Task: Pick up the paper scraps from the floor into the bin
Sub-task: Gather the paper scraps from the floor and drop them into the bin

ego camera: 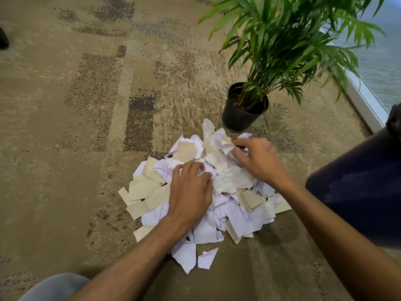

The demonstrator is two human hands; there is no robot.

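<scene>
Paper scraps (217, 205) lie heaped on the patterned carpet (65, 148) at centre frame in the head view, white and cream pieces piled together, and both hands are right in the thick of it. The left hand (189, 190) sits on the near-left part of the heap, fingers curled down into the white sheets, gripping a bunch of them. The right hand (258, 161) is at the far-right crest, fingers bent and pinching crumpled white paper just beside the left hand's fingertips. A couple of torn white pieces lie loose at the near edge of the pile, and cream pieces fan out along its left edge. Left of the heap and beyond it, there's wide open carpet. Tighter on the right: a black plant pot (243, 109) stands just beyond the far edge of the pile, its green fronds (293, 40) spreading overhead, and a dark rounded bin (368, 187) crowds in from the right margin, close by the right forearm. A pale window frame (364, 101) runs along the carpet's far-right edge.
</scene>
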